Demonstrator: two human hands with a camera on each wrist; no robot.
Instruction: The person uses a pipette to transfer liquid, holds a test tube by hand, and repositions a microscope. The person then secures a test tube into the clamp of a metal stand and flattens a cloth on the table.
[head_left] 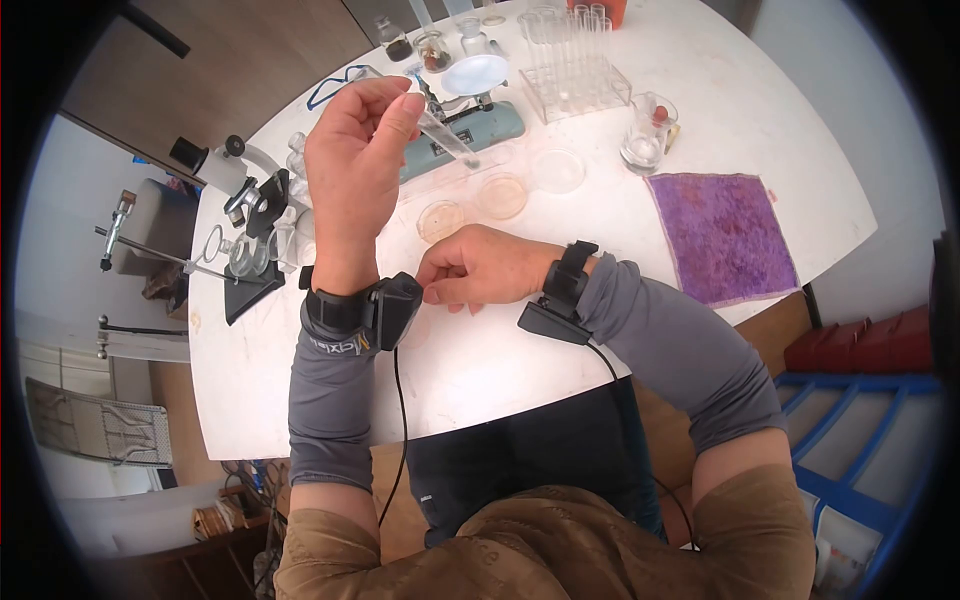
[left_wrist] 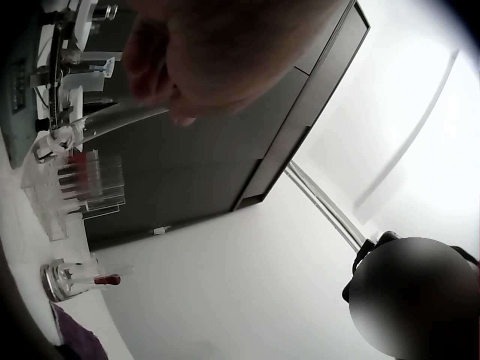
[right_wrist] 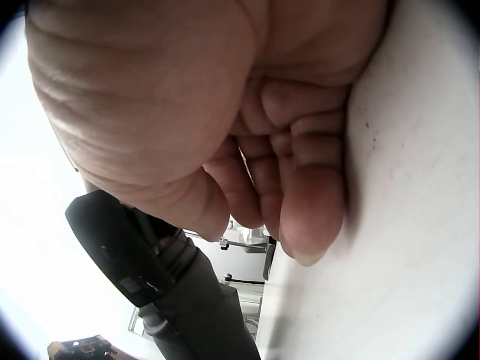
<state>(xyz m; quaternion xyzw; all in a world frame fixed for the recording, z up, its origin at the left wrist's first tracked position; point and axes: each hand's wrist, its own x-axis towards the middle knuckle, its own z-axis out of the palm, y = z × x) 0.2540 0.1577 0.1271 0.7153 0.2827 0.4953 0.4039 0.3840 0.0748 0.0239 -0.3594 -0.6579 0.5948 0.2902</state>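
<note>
My left hand [head_left: 360, 150], raised over the left part of the table, grips a clear glass tube [head_left: 447, 138] between thumb and fingers. The tube slants down to the right, its lower end in front of the teal balance [head_left: 512, 122]. In the left wrist view the tube [left_wrist: 120, 121] extends from beneath the hand [left_wrist: 225, 56]. My right hand [head_left: 488, 266] rests on the table, fingers loosely curled, holding nothing; the right wrist view shows its palm [right_wrist: 172, 97] against the white surface. Just beyond it lie round shallow dishes [head_left: 440, 221], [head_left: 502, 196] and a clear one [head_left: 558, 171].
A rack of glass tubes [head_left: 575, 92] stands at the back, with stoppered bottles [head_left: 397, 44] further left. A glass jar [head_left: 642, 150] and a purple cloth [head_left: 722, 238] are at the right. At the left are a microscope [head_left: 262, 200] and a metal stand [head_left: 256, 290].
</note>
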